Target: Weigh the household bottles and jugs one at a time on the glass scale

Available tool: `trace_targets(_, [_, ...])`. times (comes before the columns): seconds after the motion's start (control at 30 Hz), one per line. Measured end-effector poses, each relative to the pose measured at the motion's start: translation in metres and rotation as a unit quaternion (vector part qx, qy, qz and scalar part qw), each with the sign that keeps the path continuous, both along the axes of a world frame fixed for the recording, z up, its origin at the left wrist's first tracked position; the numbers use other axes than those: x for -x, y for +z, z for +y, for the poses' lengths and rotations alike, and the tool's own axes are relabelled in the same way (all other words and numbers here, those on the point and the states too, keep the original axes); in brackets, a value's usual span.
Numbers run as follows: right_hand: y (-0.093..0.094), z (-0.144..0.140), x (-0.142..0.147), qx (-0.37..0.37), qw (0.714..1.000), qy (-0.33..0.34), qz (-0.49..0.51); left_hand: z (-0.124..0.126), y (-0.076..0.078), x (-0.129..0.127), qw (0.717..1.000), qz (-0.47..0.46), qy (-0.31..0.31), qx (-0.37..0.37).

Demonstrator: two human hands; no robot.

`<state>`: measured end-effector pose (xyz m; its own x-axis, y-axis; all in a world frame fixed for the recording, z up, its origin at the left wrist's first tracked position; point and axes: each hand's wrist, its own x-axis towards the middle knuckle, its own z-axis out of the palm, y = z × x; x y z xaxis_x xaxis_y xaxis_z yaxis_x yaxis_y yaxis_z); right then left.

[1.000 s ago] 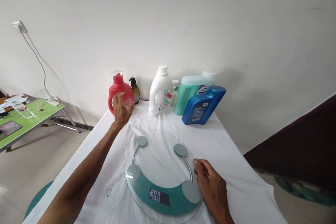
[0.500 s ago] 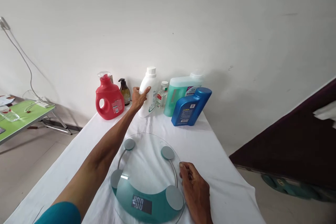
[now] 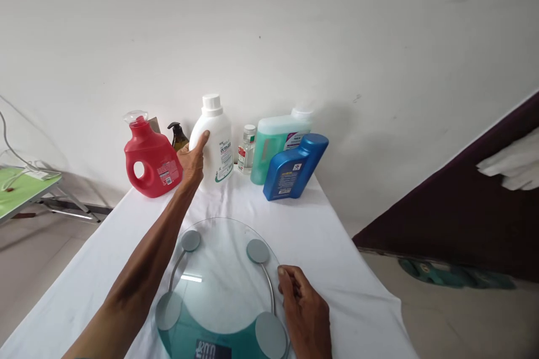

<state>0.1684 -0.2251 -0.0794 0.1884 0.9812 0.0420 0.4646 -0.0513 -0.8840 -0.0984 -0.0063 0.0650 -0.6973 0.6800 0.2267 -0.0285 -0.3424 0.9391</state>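
My left hand [image 3: 193, 161] is wrapped round a white plastic bottle [image 3: 214, 140] with a white screw cap, near the back of the table. My right hand [image 3: 306, 308] is at the right edge of a round glass bathroom scale [image 3: 223, 303]. Its fingers are curled and the thumb lies against the glass rim. The scale has grey round pads and a teal front with a digital display [image 3: 213, 350], partly cut off by the frame. A red jug [image 3: 152, 165] stands left of my left hand. Behind that hand, a dark pump bottle [image 3: 178, 137] is partly hidden.
Right of the white bottle stand a small clear bottle [image 3: 246, 151], a green detergent bottle [image 3: 261, 151] and a blue bottle [image 3: 292, 171]. A white cloth [image 3: 337, 269] covers the table, against a wall. A green folding table [image 3: 25, 193] is at the left.
The white bottle in my left hand has come nearer to me and slightly left, looking larger. My view has shifted to the right. My right hand stays at the scale's edge.
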Motion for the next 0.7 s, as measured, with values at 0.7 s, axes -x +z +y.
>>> trace_targets(0.7, [0.017, 0.001, 0.006, -0.065, 0.996, 0.051, -0.027, -0.243, 0.024, -0.007, 0.981, 0.012, -0.194, 0.018])
